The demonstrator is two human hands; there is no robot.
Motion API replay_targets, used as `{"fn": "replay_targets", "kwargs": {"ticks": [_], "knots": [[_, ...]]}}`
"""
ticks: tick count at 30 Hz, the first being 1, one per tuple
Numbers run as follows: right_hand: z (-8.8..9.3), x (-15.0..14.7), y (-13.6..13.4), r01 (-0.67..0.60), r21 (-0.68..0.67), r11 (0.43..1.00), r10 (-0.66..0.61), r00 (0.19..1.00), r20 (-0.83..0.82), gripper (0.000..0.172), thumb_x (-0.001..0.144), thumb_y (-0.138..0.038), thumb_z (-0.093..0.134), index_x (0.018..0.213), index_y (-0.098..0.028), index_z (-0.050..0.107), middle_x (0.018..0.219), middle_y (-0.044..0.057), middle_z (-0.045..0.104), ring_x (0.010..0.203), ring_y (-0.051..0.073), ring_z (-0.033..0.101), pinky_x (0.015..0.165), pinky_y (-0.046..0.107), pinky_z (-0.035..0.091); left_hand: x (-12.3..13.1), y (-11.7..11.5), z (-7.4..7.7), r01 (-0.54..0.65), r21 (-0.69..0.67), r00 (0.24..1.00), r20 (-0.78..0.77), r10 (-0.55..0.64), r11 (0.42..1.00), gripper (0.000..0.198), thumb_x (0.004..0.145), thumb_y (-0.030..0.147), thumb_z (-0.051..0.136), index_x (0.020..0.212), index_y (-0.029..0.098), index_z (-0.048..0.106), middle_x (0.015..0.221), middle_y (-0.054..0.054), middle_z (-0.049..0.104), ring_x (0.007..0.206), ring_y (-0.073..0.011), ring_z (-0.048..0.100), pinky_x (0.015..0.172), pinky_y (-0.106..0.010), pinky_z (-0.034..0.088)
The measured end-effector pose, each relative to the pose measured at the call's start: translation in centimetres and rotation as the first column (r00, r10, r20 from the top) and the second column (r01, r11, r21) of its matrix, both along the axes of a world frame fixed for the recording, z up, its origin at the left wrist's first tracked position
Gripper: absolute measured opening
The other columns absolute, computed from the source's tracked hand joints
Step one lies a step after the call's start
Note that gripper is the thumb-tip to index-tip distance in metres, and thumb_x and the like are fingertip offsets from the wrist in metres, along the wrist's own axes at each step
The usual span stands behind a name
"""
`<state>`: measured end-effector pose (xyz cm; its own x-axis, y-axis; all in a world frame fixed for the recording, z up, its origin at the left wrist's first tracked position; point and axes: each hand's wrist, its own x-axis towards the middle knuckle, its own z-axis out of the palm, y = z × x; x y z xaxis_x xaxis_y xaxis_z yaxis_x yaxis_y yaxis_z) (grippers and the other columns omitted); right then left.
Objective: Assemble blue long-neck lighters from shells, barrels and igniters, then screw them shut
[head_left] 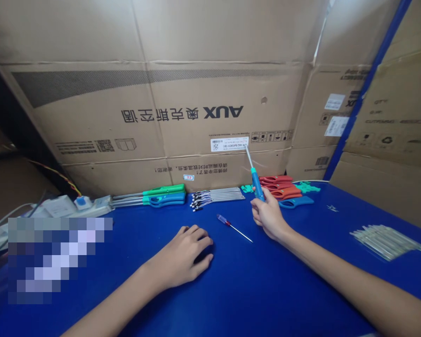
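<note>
My right hand (pixel 269 215) is wrapped round the handle of a blue long-neck lighter (pixel 255 180), whose metal tube points up and away from me. My left hand (pixel 186 255) rests palm down on the blue table with its fingers loosely bent, the thumb apart, and nothing in it. Between the two hands lies a small screwdriver (pixel 235 228) with a clear purple and red handle. Beyond it is a row of grey metal tubes (pixel 224 194) with wires and black ends. Red and orange lighter handle shells (pixel 280 189) lie just behind my right hand.
Green and blue long-neck lighters (pixel 166 195) are stacked at the back left, beside a power strip with plugs (pixel 61 206). Teal plastic parts (pixel 307 187) sit at the back right. Clear thin tubes (pixel 388 241) lie far right. Cardboard (pixel 182 93) walls the table's back.
</note>
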<state>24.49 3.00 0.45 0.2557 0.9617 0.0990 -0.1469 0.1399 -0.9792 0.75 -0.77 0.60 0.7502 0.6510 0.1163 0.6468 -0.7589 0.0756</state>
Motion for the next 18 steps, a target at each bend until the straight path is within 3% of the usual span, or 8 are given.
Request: {"fn": "replay_targets", "kwargs": {"ticks": [8,18], "knots": [[-0.15,-0.56,-0.35,-0.059,-0.023,0.998,0.06,0.998,0.029,0.047,0.06,-0.023,0.053,0.107,-0.023,0.047,0.042,-0.017,0.03,0.028,0.005,0.025,0.03,0.014,0.015,0.0,0.03,0.15,0.016,0.0,1.0,0.012,-0.016,1.0,0.026,0.094,0.033,0.045,0.11,0.021,0.062,0.109,-0.009,0.062,0.101,-0.0259,0.056,0.091,-0.046,0.044],[-0.06,-0.03,-0.09,-0.024,-0.012,1.0,0.024,1.0,0.008,0.044,0.061,-0.023,0.053,0.105,-0.024,0.044,0.045,-0.016,0.028,0.029,0.004,0.025,0.031,0.014,0.015,-0.12,0.17,-0.1,0.03,0.014,0.999,0.035,-0.031,0.999,0.026,0.094,0.033,0.046,0.11,0.022,0.062,0.108,-0.008,0.063,0.101,-0.025,0.057,0.089,-0.043,0.044]]}}
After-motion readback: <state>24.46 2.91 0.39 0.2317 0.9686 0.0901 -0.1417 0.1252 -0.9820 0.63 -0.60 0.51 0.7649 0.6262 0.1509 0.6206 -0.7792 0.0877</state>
